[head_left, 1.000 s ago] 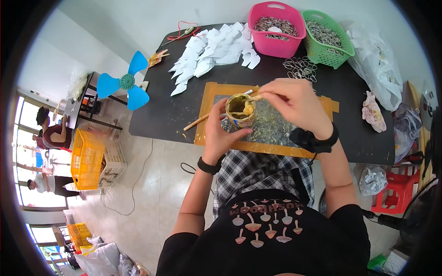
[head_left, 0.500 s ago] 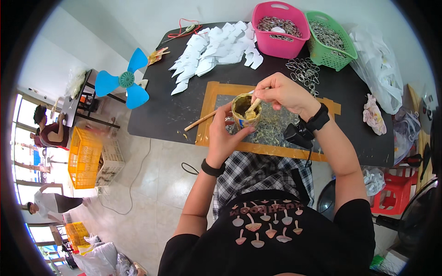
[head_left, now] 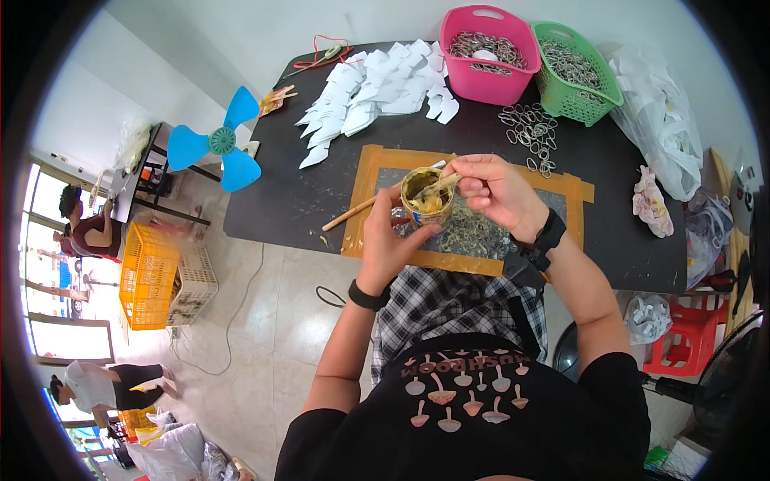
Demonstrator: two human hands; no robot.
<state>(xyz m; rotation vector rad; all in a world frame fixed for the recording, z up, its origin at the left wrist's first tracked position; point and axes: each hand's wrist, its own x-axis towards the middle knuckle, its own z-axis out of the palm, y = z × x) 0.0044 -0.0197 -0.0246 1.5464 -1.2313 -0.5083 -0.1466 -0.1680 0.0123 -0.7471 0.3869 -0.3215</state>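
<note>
My left hand point(head_left: 391, 244) is wrapped round an open tin point(head_left: 431, 215) smeared with thick yellow-brown paste, its label mostly hidden. In my right hand point(head_left: 501, 196), a light wooden brush-like stick point(head_left: 443, 184) is pinched by the handle. Its paste-coated end lies slanted at the tin's mouth; I cannot tell whether it is a brush or a flat stick. A longer wooden rod point(head_left: 350, 213) lies on the table beside my left hand, its far end running behind my fingers. Below the tin is a paste-spotted board point(head_left: 481, 232) bordered with brown tape point(head_left: 365, 180).
White cut sheets point(head_left: 377, 88) lie overlapped at the back. Pink point(head_left: 489, 84) and green baskets point(head_left: 577, 100) hold metal rings, with loose rings point(head_left: 529, 132) in front. A blue fan point(head_left: 221, 140) stands left, a plastic bag point(head_left: 662, 120) right. Two people are off to the left.
My right hand has lowered and turned, tilting the stick from upright in the tin to nearly level across its mouth. The left hand stays on the tin. A person at far left has moved.
</note>
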